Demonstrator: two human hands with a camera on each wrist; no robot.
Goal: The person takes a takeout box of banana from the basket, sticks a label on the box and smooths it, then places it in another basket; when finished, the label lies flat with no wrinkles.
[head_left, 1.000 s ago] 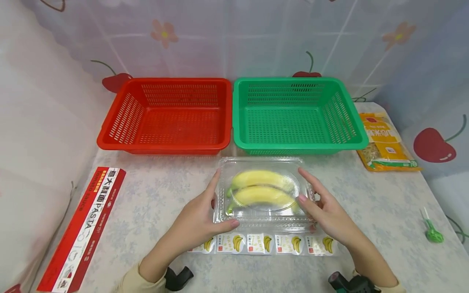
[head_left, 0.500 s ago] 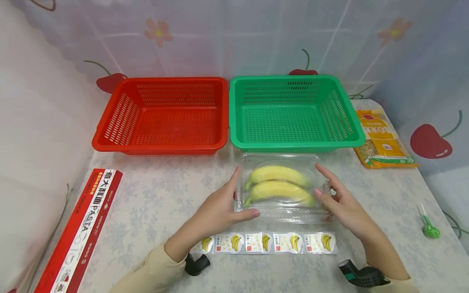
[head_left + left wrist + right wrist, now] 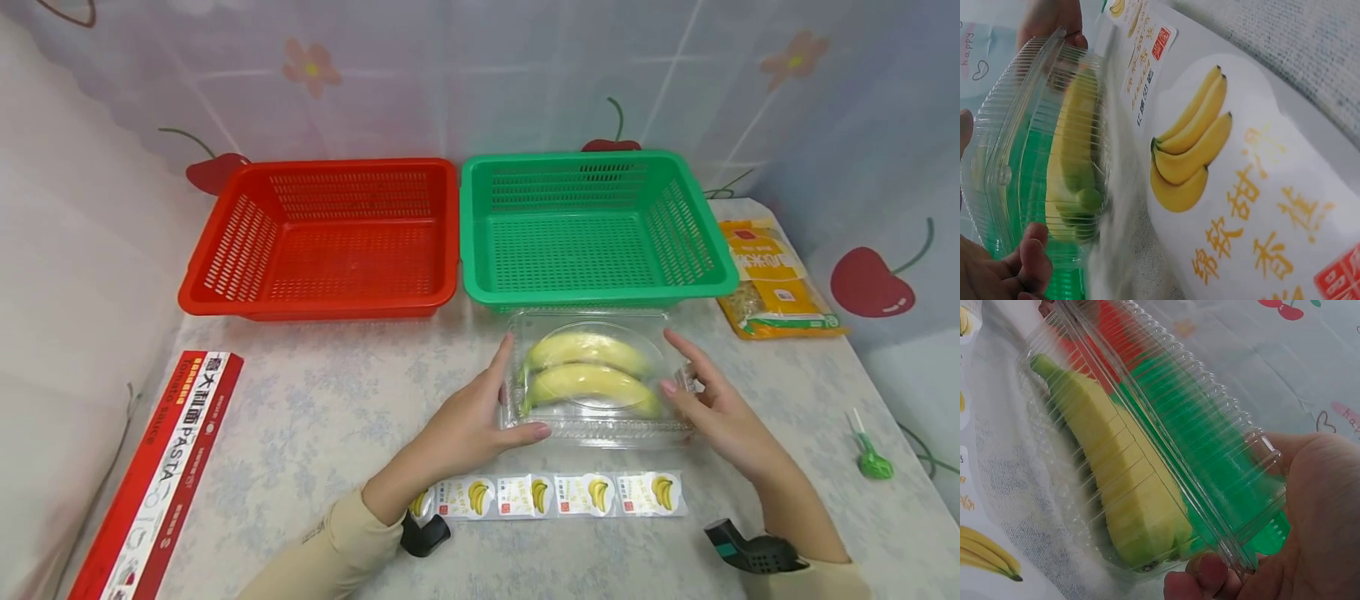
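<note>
My left hand (image 3: 472, 421) grips the left end of the clear plastic box (image 3: 596, 379), thumb curled along its front edge and fingers (image 3: 1029, 259) round its side. My right hand (image 3: 716, 412) holds the right end, fingers (image 3: 1210, 575) curled under its rim. Two bananas (image 3: 588, 375) lie inside. The box sits on the tabletop (image 3: 315, 417) just in front of the green basket (image 3: 592, 229), with the red basket (image 3: 322, 242) to its left. A strip of banana stickers (image 3: 555, 493) lies just in front of the box. A red pasta box (image 3: 161, 475) lies far left, a yellow packet (image 3: 772, 279) far right.
</note>
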